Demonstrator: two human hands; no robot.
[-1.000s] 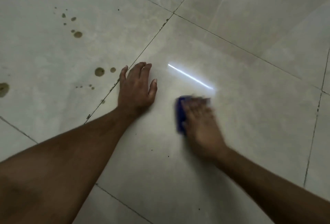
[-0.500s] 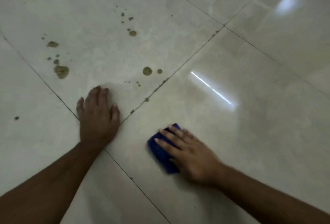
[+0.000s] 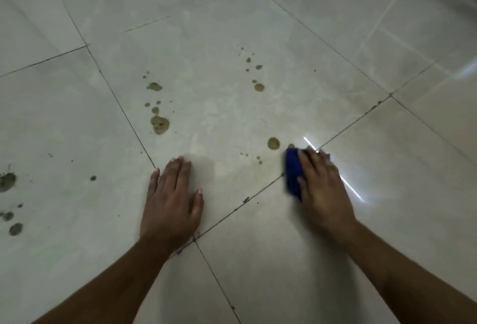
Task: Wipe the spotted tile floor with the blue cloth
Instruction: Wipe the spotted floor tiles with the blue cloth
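The pale tile floor (image 3: pixel 219 107) carries several brown spots: a large one (image 3: pixel 160 123) at centre left, a round one (image 3: pixel 273 143) just left of the cloth, a smaller one (image 3: pixel 259 87) farther back. The blue cloth (image 3: pixel 293 174) lies flat on the floor across a grout line, and my right hand (image 3: pixel 322 189) presses down on it with fingers spread over its top. My left hand (image 3: pixel 171 202) rests flat on the tile, palm down, fingers apart, holding nothing.
More dark spots (image 3: pixel 7 181) mark the tile at the far left edge. Dark grout lines (image 3: pixel 240 203) cross the floor diagonally. A bright streak of reflected light (image 3: pixel 351 187) lies beside my right hand.
My right hand has slid the cloth forward, up to the round brown spot. The view has shifted so more spots show on the left. My left hand stays planted flat.
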